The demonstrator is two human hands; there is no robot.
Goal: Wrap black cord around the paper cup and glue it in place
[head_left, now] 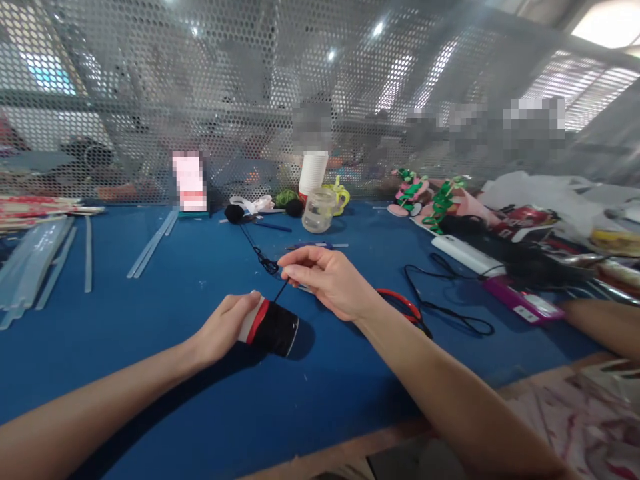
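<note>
A paper cup [277,328] wrapped in black yarn, with a red band and a pale part near one end, lies tilted on its side. My left hand [227,321] is closed around its pale end. Above the cup, my right hand [325,277] pinches a black yarn strand [281,291] that runs taut down to the wrapping. Past the fingertips, slack loops of the yarn [267,264] trail back toward a black yarn ball [234,213]. Red-handled scissors [400,301] lie partly hidden behind my right forearm.
At the back stand a stack of white paper cups [313,175], a clear jar [319,212] and a lit phone [191,181]. Translucent glue sticks [37,260] lie at left. A white and purple power strip [520,300] with a black cord sits right, near another person's arm [605,323].
</note>
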